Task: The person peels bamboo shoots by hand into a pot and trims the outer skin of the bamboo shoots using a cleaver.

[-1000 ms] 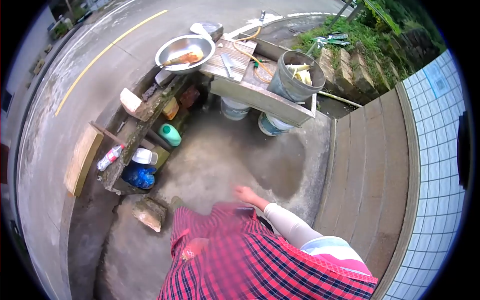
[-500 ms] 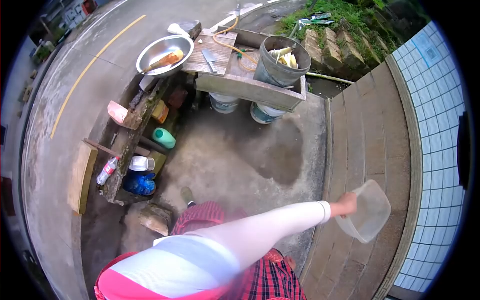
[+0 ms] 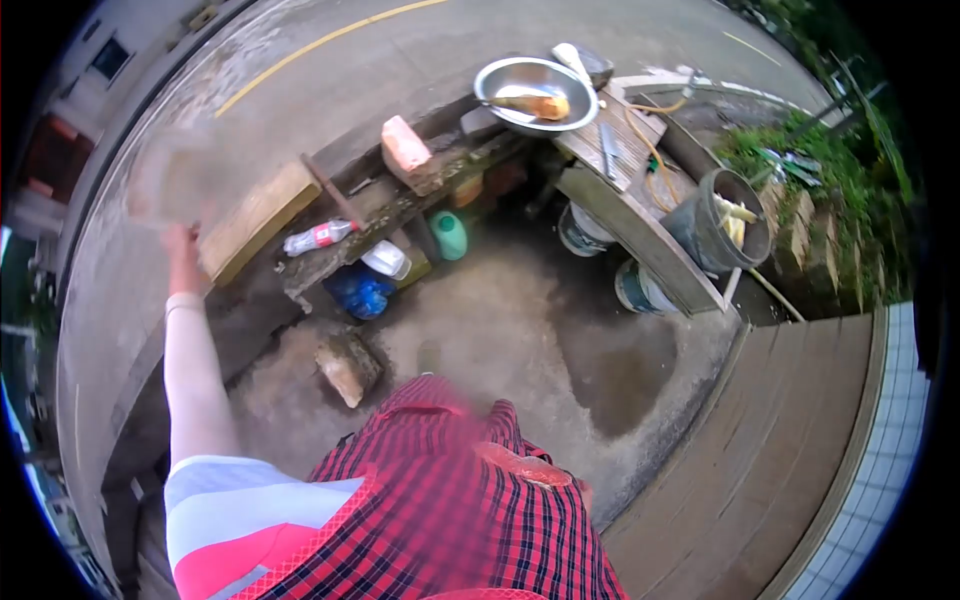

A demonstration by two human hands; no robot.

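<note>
- Our left hand [image 3: 181, 245] has swung the tub [image 3: 172, 180] (a blur now) from the steps [image 3: 740, 440] to the roadside, fingers seemingly closed on its rim.
- Our right hand [image 3: 586, 494] barely shows; its grip, we cannot tell.

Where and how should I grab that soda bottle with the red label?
Take the soda bottle around its middle, at the label, coming from straight above with the hand set across its length. It lies on its side on the rough stone ledge, so its rounded upper side is exposed. The brown bar beside one end makes the middle the easier grip, I'd say.
</note>
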